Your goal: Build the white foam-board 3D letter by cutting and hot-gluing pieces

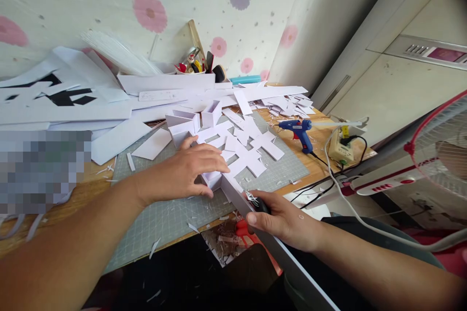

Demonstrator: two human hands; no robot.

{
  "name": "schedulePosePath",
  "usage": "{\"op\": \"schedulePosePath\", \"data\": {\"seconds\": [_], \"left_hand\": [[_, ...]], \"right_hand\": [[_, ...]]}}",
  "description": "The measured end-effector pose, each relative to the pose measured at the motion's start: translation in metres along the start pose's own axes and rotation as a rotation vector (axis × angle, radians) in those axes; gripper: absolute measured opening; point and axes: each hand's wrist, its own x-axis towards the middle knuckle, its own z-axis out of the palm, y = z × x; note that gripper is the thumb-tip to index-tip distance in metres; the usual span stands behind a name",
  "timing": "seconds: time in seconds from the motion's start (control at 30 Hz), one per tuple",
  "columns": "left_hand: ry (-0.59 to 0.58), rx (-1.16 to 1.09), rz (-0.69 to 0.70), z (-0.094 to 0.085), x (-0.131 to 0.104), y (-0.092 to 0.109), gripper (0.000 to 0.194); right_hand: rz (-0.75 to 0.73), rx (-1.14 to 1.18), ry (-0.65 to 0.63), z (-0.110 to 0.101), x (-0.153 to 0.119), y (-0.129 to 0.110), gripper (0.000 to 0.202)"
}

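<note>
My left hand (193, 167) hovers with fingers spread over a small white folded board piece (212, 180) near the front of the green cutting mat (160, 221). My right hand (280, 218) is wrapped round a black-handled tool (260, 205), with white shavings at its tip. The thumb of that hand lies against a long white board strip (273, 245), which runs from the mat toward the lower right. Beyond my left hand, white cut-out shapes (241, 153) and small open boxes (211, 113) lie on the mat.
A blue glue gun (299, 131) lies at the mat's right, near a power adapter (341, 148) with cables. White boards (65, 112) pile up at the back left. A fan (445, 150) stands at the right. Below the table edge is a red-orange object (248, 235).
</note>
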Motion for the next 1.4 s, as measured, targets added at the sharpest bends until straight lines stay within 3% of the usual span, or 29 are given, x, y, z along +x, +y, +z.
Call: {"op": "schedulePosePath", "data": {"seconds": [0.17, 0.3, 0.5, 0.77, 0.93, 1.07, 1.17, 1.27, 1.4], "left_hand": [[-0.009, 0.016, 0.014, -0.001, -0.001, 0.002, 0.038], [-0.032, 0.011, 0.029, -0.001, -0.001, 0.007, 0.049], [-0.053, -0.028, 0.039, 0.001, 0.000, 0.007, 0.036], [-0.076, -0.050, 0.032, 0.001, 0.002, 0.005, 0.032], [-0.099, -0.036, 0.034, 0.000, 0.003, 0.002, 0.030], [-0.119, -0.017, 0.030, 0.000, 0.004, 0.000, 0.028], [-0.133, 0.007, 0.014, -0.001, 0.004, -0.001, 0.029], [-0.152, 0.024, -0.007, -0.003, 0.004, 0.000, 0.029], [-0.185, 0.037, -0.031, -0.006, 0.006, 0.001, 0.029]], "right_hand": [[0.006, -0.019, 0.002, 0.002, 0.000, 0.001, 0.056], [0.016, -0.028, 0.018, 0.005, -0.002, 0.001, 0.057], [0.020, -0.023, 0.047, 0.012, -0.003, 0.003, 0.055], [-0.010, -0.071, 0.091, 0.020, -0.002, 0.001, 0.053], [-0.020, -0.100, 0.115, 0.013, -0.008, 0.001, 0.059], [-0.015, -0.179, 0.223, -0.009, -0.014, -0.011, 0.064], [-0.068, -0.306, 0.353, -0.029, -0.008, -0.025, 0.048], [-0.227, -0.344, 0.465, -0.044, 0.012, -0.033, 0.041], [-0.341, -0.159, 0.656, -0.051, 0.044, -0.021, 0.035]]}}
